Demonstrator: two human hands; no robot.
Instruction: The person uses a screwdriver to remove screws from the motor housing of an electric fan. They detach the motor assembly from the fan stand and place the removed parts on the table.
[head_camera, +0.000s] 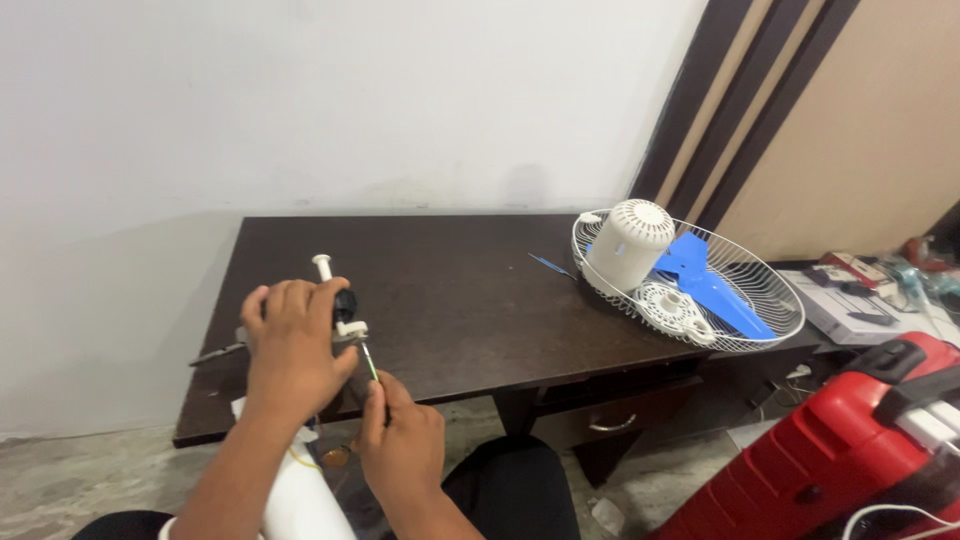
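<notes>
My left hand (290, 345) wraps over a small fan motor assembly (345, 310) with a white shaft sticking up, at the near left edge of the dark wooden table (470, 290). A white tube (300, 500) runs down from the assembly toward me. My right hand (400, 445) grips a thin green-shafted screwdriver (369, 363), its tip against the assembly just under my left hand.
A white wire fan grille (770, 320) lies at the table's right end, holding a white motor cover (628, 240), blue fan blades (705, 285) and a white round plate (672, 305). A red suitcase (830, 450) stands at lower right. A flat tool (215, 353) lies left.
</notes>
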